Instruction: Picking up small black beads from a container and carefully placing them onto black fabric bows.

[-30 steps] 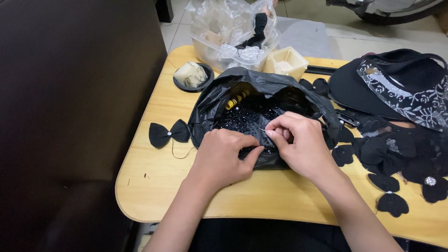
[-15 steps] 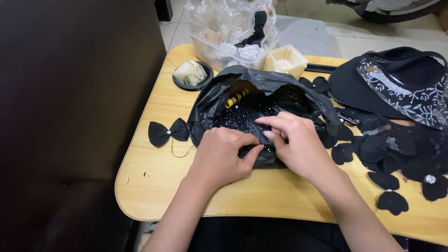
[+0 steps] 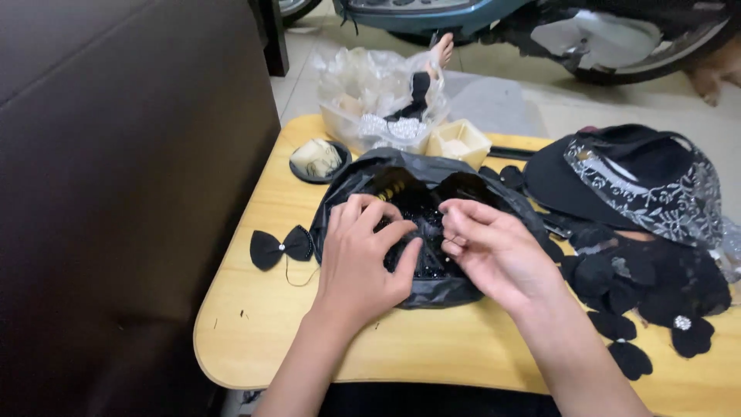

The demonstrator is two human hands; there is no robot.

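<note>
Beads (image 3: 421, 251) in the black bag (image 3: 455, 287) are being picked over by the spread left hand (image 3: 363, 259) and pinched right hand (image 3: 490, 251) on the counter (image 3: 255, 324).

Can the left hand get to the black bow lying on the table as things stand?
Probably yes: the black bow lies uncovered on the wooden table, just left of the left hand, which rests on the black bag; nothing lies between them.

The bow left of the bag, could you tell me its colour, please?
Black, with a small pale stud at its centre; the bow shows in the head view.

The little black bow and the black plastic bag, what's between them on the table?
Bare wooden table only; the head view shows the black bow almost touching the black plastic bag.
</note>
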